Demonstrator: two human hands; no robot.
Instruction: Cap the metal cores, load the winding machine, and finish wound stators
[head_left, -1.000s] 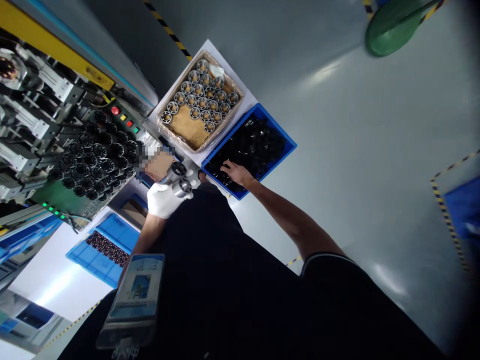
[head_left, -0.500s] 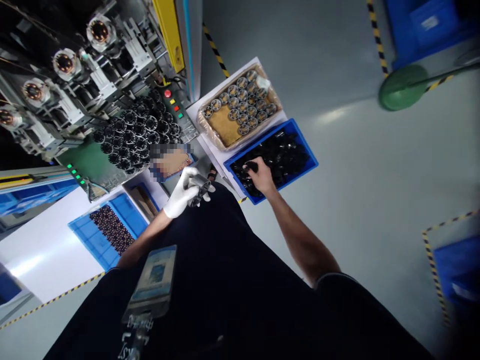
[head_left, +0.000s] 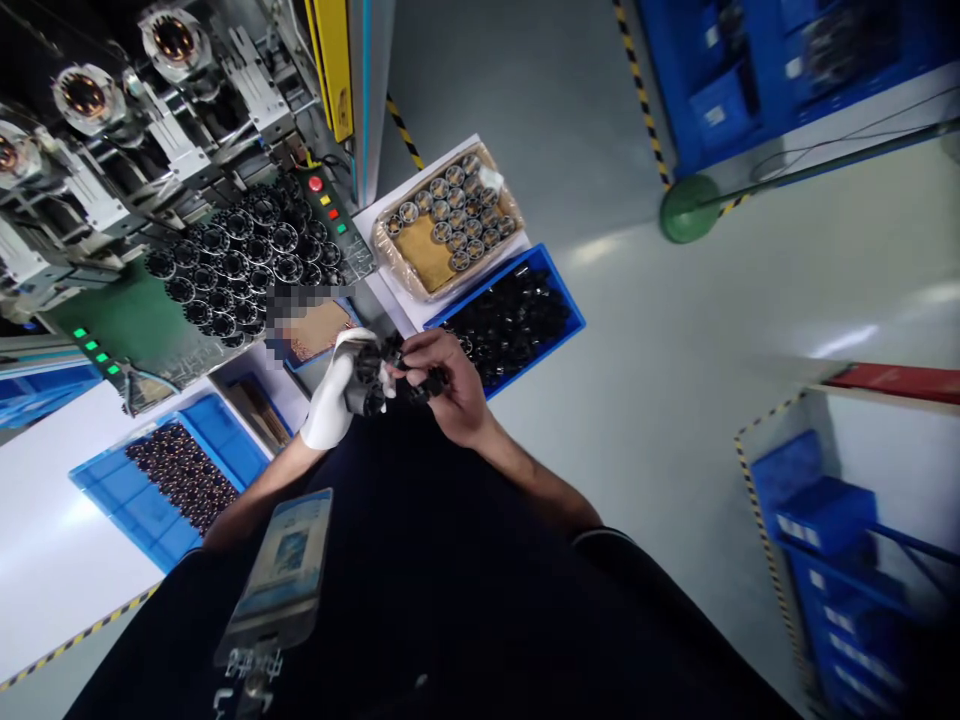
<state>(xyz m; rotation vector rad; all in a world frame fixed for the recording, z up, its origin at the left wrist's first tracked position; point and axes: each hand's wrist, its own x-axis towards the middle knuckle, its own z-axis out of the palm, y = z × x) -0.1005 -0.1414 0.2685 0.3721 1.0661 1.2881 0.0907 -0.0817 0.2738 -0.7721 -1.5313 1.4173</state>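
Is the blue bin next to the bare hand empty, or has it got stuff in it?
The blue bin is not empty: shiny black parts spread over most of its floor. How deep, I cannot tell.

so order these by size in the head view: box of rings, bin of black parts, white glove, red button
1. Box of rings and bin of black parts: too alike to rank
2. White glove
3. Red button

A round green base (head_left: 688,212) stands on the glossy gray floor (head_left: 600,340), beside black-and-yellow striped tape (head_left: 642,95). Lower right, blue bins (head_left: 832,512) appear below a red strip (head_left: 896,381).
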